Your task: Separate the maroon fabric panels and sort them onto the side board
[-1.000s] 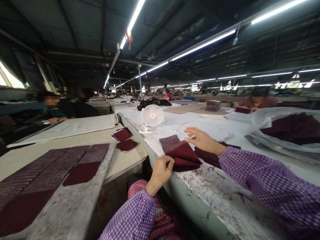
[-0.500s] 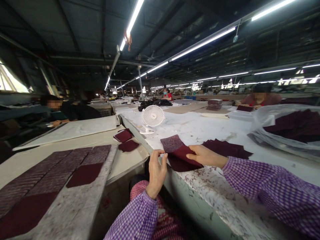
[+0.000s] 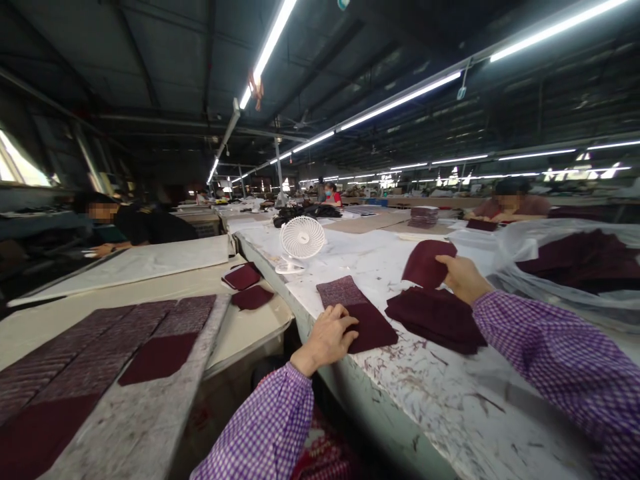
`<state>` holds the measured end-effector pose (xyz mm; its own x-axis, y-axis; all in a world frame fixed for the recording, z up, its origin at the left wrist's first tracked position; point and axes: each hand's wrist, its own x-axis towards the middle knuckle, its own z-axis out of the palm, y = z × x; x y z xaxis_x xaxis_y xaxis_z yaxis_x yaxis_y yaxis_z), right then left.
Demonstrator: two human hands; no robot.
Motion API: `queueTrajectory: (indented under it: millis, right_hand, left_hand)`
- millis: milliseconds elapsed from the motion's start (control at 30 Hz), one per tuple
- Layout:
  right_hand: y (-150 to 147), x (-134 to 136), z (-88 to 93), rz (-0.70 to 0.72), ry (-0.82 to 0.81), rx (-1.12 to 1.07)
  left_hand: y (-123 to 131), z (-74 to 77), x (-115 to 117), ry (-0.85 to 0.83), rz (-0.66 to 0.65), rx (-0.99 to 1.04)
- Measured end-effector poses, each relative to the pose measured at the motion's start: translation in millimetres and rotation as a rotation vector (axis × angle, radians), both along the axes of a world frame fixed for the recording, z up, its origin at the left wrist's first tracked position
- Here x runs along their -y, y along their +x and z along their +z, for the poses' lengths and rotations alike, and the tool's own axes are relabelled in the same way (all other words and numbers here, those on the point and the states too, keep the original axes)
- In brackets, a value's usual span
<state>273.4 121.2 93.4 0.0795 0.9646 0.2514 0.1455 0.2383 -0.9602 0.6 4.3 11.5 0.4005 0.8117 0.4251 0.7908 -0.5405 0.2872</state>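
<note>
My right hand (image 3: 465, 277) pinches the edge of a maroon fabric piece (image 3: 424, 262), raised above a loose stack of maroon fabric pieces (image 3: 435, 320) on the white table. My left hand (image 3: 331, 337) rests, fingers slightly bent and apart, on the left edge of a flat maroon panel (image 3: 373, 327) near the table's front edge. A mottled grey-maroon strip (image 3: 340, 290) shows at that panel's far end. Part of the panel lies hidden beneath my left fingers.
A small white fan (image 3: 303, 237) stands beyond the panel. At right, a clear plastic bag (image 3: 515, 243) holds more maroon pieces. Rows of mottled and maroon panels (image 3: 157, 360) lie on the lower left table. Co-workers sit at left and right; thread scraps litter the white table.
My right hand has left the panel and moved right, lifting a maroon piece at the stack. My left hand has come down from a raised pinch onto the panel, which now lies flat.
</note>
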Motion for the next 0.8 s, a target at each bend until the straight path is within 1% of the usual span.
queueTrajectory:
  millis: [33, 100, 133, 167, 200, 233, 267, 300, 333, 367, 400, 433, 467, 500, 567, 600, 633, 700, 733, 767, 800]
  right_hand:
    - [4.3, 2.0, 3.4, -0.023, 0.018, -0.02]
    - [4.9, 15.6, 6.5, 0.003, 0.077, 0.027]
    - [1.3, 26.8, 6.9, 0.037, 0.123, 0.106]
    - [-4.4, 40.5, 6.8, 0.088, 0.187, 0.226]
    - [-11.8, 56.2, 6.8, 0.129, 0.245, 0.379]
    - [-20.1, 73.1, 7.0, 0.14, 0.305, 0.55]
    - [-28.8, 90.1, 7.7, 0.19, 0.361, 0.726]
    - [-36.9, 106.4, 8.8, 0.273, 0.428, 0.855]
    - [-43.8, 120.7, 10.4, 0.408, 0.476, 0.934]
    - [-48.9, 132.0, 12.2, 0.613, 0.482, 0.981]
    - [-51.8, 139.6, 14.1, 0.781, 0.462, 0.989]
    - [-52.3, 143.2, 15.7, 0.862, 0.445, 0.961]
    - [-50.6, 142.8, 16.5, 0.871, 0.43, 0.92]
    - [-47.1, 139.2, 16.5, 0.809, 0.417, 0.877]
    - [-37.6, 126.6, 13.1, 0.633, 0.341, 0.807]
    - [-32.9, 120.0, 10.2, 0.604, 0.258, 0.786]
    - [-29.2, 114.5, 6.8, 0.621, 0.153, 0.762]
    - [-25.3, 108.5, 0.4, 0.723, -0.055, 0.695]
    - [-25.0, 107.7, -2.2, 0.77, -0.121, 0.667]
    - [-25.4, 107.8, -4.0, 0.796, -0.145, 0.655]
    - [-26.1, 108.2, -5.2, 0.799, -0.136, 0.665]
  left_hand:
    - [-0.1, 1.0, 0.0, -0.007, -0.003, 0.003]
    - [1.6, 3.9, 2.8, 0.003, 0.006, 0.072]
    - [3.5, 6.0, 5.7, 0.014, 0.02, 0.162]
    - [5.9, 8.6, 9.7, 0.009, 0.032, 0.302]
    - [8.9, 11.3, 14.6, -0.031, 0.033, 0.488]
    - [12.1, 14.0, 20.0, -0.12, 0.011, 0.698]
    - [15.5, 16.2, 25.6, -0.256, -0.037, 0.904]
    - [18.8, 17.6, 30.9, -0.419, -0.099, 1.075]
    - [21.9, 17.8, 35.7, -0.569, -0.145, 1.199]
    - [24.6, 16.7, 39.6, -0.67, -0.15, 1.276]
    - [26.8, 14.6, 42.6, -0.715, -0.118, 1.309]
    - [28.5, 11.7, 44.9, -0.714, -0.064, 1.32]
    - [29.7, 8.5, 46.7, -0.69, -0.014, 1.323]
    - [30.5, 5.5, 48.3, -0.661, 0.012, 1.328]
    - [31.6, 1.6, 51.8, -0.627, -0.012, 1.344]
    - [32.2, 0.8, 53.9, -0.618, -0.036, 1.353]
    - [33.2, 0.6, 56.1, -0.609, -0.048, 1.36]
    - [36.0, 0.8, 60.8, -0.598, -0.051, 1.368]
    - [37.4, 0.8, 63.0, -0.602, -0.051, 1.373]
    - [38.6, 0.7, 64.6, -0.609, -0.054, 1.378]
    - [39.2, 0.7, 65.6, -0.617, -0.059, 1.376]
